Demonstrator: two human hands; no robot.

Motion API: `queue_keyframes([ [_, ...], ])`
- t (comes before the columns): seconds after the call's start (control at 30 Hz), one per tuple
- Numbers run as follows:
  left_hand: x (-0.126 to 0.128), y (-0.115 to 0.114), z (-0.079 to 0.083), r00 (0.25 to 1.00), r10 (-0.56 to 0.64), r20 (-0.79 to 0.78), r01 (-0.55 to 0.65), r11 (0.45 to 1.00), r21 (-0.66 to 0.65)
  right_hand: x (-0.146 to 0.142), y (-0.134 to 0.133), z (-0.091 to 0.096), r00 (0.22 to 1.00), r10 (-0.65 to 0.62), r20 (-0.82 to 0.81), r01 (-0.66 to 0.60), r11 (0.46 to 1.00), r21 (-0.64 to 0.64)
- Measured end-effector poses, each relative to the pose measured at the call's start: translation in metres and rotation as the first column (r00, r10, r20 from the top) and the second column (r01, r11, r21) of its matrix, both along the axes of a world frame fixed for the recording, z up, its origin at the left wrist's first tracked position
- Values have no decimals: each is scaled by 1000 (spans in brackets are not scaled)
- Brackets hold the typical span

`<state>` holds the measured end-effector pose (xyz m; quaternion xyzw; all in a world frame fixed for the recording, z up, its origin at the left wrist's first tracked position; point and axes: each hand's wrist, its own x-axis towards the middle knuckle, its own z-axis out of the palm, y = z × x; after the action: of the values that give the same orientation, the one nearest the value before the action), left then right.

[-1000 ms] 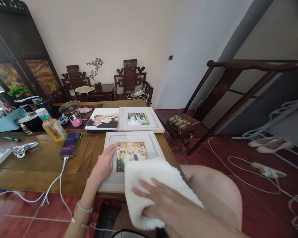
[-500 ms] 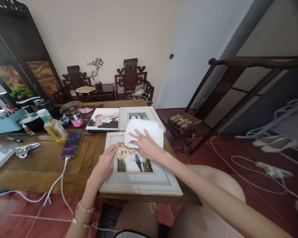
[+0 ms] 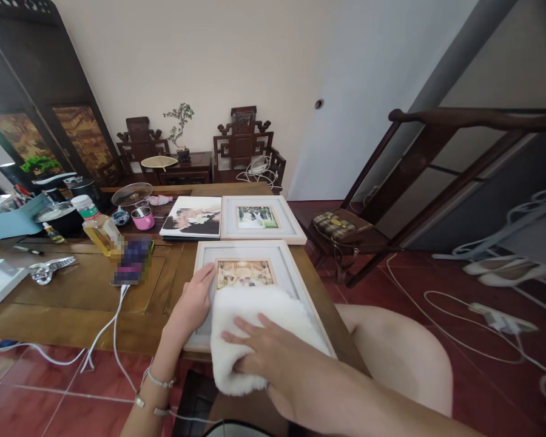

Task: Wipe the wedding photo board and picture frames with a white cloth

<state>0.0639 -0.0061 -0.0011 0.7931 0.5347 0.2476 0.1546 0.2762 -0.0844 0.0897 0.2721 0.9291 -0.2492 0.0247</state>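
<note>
A light wooden picture frame [image 3: 236, 247] with a grey inner border lies flat at the table's corner. Its photo [image 3: 246, 273] is partly covered by a fluffy white cloth [image 3: 241, 309]. My right hand [image 3: 268, 358] presses on that cloth, fingers spread and the thumb at a fold, over the frame's near part. The cloth hangs past the near edge. Along the frame's left side, my left hand [image 3: 195, 303] holds it with fingers stretched together; its thumb is hidden. Just beyond lie a second picture frame [image 3: 295, 233] and a white photo book [image 3: 173, 227].
On the wooden table [image 3: 118, 321] are a phone [image 3: 134, 261] with white cables, a bottle [image 3: 100, 227], a pink cup [image 3: 142, 218], a clear claw clip [image 3: 50, 270] and a power strip [image 3: 0, 282]. A wooden chair [image 3: 373, 237] holding a plaid bag [image 3: 334, 224] stands right.
My right hand has drawn the white cloth toward me, from the frame's far part to its near edge. The second frame's photo is now uncovered. My left hand has stayed in place.
</note>
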Motion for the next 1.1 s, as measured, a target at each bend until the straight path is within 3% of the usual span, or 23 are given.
queue_keyframes([
  [0.17, 0, 0, 0, 1000, -8, -19, 8, 1000, -16, -3, 44, -31, 988, -153, -22, 155, 971, 184],
  [0.33, -2, 1, -4, 1000, -12, -4, 12, 1000, 4, 3, 118, -44, 963, -267, 27, 222, 850, 478],
  [0.43, -3, 1, -6, 999, -29, 23, 29, 999, 18, -1, 138, -47, 964, -266, 14, 214, 807, 551],
  [0.53, -3, 1, -8, 999, -29, 43, 28, 999, 29, -9, 127, -52, 979, -199, 33, 150, 829, 539],
  [0.63, -2, 1, -7, 998, -17, 68, 15, 999, 30, -14, 95, -52, 988, -144, 62, 101, 887, 450],
  [0.77, -1, -1, -4, 998, -7, 63, 7, 1000, 8, -5, 51, -35, 997, -54, 57, 37, 964, 264],
  [0.87, 0, -2, -2, 999, -1, 34, 1, 1000, 0, 5, 33, -19, 999, 20, 27, -24, 988, 150],
  [0.97, 1, -2, 0, 999, -2, 33, 2, 1000, -4, 9, 33, -16, 1000, -5, 28, 2, 993, 116],
  [1.1, 3, -4, 4, 996, 19, 92, -17, 1000, -22, 5, 63, -35, 989, -147, 20, 136, 950, 281],
])
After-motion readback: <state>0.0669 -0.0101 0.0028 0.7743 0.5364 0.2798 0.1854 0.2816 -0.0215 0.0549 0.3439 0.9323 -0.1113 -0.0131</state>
